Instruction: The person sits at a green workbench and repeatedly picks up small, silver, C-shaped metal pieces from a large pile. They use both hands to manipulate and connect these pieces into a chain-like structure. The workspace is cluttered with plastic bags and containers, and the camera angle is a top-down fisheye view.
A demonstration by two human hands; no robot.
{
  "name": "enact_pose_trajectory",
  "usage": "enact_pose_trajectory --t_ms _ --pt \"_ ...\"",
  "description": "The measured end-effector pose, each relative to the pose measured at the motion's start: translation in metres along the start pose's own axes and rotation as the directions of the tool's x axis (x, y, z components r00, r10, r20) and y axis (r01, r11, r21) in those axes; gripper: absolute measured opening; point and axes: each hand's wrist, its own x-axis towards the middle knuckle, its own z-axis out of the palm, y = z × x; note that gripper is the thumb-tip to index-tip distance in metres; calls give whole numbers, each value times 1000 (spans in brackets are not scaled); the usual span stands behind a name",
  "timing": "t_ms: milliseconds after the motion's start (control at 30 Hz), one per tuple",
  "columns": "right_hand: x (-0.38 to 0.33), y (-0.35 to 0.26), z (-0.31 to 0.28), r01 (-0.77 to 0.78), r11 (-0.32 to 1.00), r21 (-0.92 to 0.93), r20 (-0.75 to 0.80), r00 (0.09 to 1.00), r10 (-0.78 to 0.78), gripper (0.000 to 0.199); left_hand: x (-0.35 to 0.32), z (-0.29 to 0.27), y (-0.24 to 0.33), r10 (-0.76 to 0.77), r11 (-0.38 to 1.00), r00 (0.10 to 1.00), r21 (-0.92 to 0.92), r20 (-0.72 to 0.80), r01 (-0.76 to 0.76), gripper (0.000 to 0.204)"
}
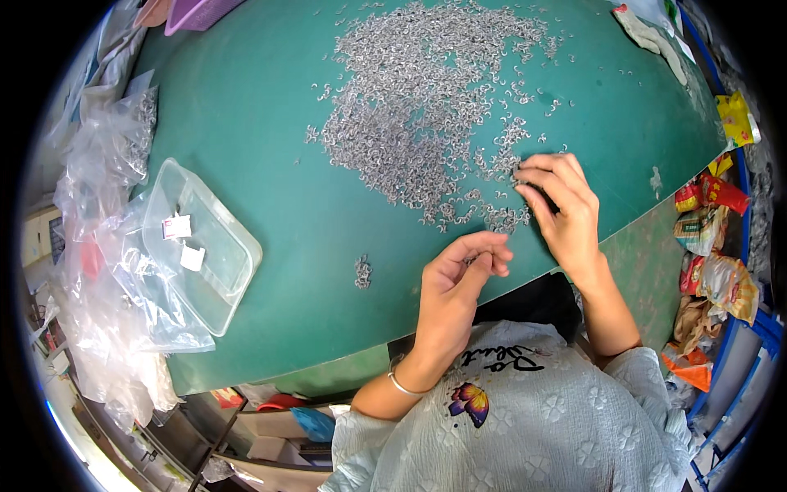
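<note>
A wide heap of several small silver metal rings (pixel 426 107) is spread over the green table (pixel 270 107). My right hand (pixel 561 209) rests on the near right edge of the heap, fingers curled down onto the rings. My left hand (pixel 459 279) hovers just above the table's near edge, thumb and fingers pinched together on a few small rings. A tiny separate cluster of rings (pixel 362 271) lies to the left of my left hand.
A clear plastic box (pixel 201 246) with two small white tags sits at the left on crumpled clear plastic bags (pixel 106 205). A purple tray (pixel 197 12) is at the far left edge. Coloured snack packets (pixel 713 246) lie off the table on the right.
</note>
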Motion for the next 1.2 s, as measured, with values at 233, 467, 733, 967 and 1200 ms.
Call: enact_pose_trajectory --t_ms 233,467,733,967,1200 --pt "-4 2 -9 -3 997 71 -58 998 7 15 6 3 -3 -7 1000 1000 -18 18 8 19" --pt "-7 10 -25 -146 972 185 -40 987 156 10 11 9 -2 -14 1000 1000 20 11 14 18" --pt "-7 18 -32 -250 928 275 -13 965 263 9 19 23 -2 -19 999 1000 45 8 18 18" --pt "-15 13 -36 -358 764 536 68 921 384 9 24 33 -3 -18 998 1000 66 -22 19 20" --pt "-22 1 -42 -326 586 741 171 937 306 11 25 46 -8 114 990 993 75 26 -115 25"
